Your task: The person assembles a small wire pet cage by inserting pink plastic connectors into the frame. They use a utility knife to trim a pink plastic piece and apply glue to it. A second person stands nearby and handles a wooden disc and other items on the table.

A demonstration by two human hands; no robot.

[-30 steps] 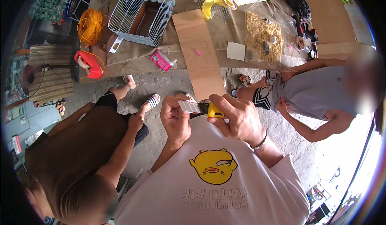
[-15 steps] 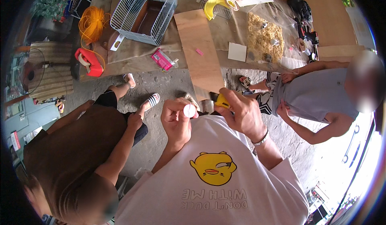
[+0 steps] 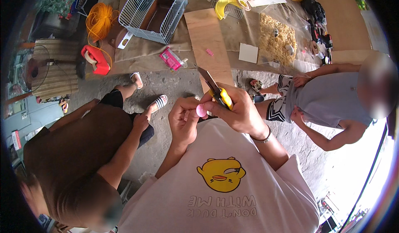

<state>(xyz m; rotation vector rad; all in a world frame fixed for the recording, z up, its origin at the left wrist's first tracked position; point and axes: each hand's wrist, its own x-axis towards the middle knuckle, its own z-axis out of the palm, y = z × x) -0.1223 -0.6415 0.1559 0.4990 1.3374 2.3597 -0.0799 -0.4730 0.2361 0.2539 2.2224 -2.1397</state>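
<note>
Between the fingertips of my left hand (image 3: 183, 122) is a small round pink disc (image 3: 201, 110), held in front of my chest. My right hand (image 3: 244, 115) grips a yellow and black utility knife (image 3: 225, 97). Its blade is out and points up and to the left, away from the disc. The thumb and fingertips of my right hand reach the disc's right edge, so both hands meet there. What lies behind the disc is hidden by my fingers.
Ahead, a cloth-covered table (image 3: 137, 62) bears a wire cage (image 3: 174, 21), a wooden board (image 3: 208, 33), a pink packet (image 3: 170, 58), a red tape dispenser (image 3: 99, 62) and a clear box of shavings (image 3: 276, 39). People stand at left (image 3: 79, 149) and right (image 3: 328, 91).
My right hand has come left to the disc, and the knife has turned so its blade points up-left. The disc shows pink now; before, it looked whitish with a line across it.
</note>
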